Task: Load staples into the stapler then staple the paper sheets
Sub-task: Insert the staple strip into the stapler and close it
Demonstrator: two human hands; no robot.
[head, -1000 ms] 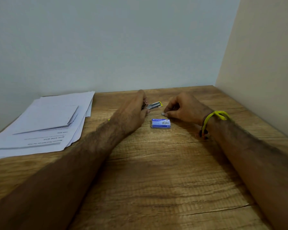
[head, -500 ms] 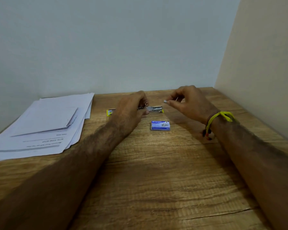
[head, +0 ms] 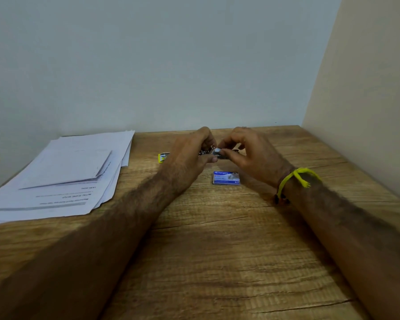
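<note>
Viewed from my head, left to right, with the stapler (head: 164, 156) as reference. Far left of it, the paper sheets (head: 62, 174) lie in a loose stack on the wooden table (head: 217, 250). The stapler's yellow end shows just left of my left hand (head: 189, 153), whose curled fingers hold its metal body at the table's far edge. Meeting it from the right, my right hand (head: 247, 155) pinches a small silvery strip of staples (head: 218, 150) against the stapler. Just nearer me than the stapler lies the blue staple box (head: 225, 178). A yellow band (head: 293, 181) circles my right wrist.
</note>
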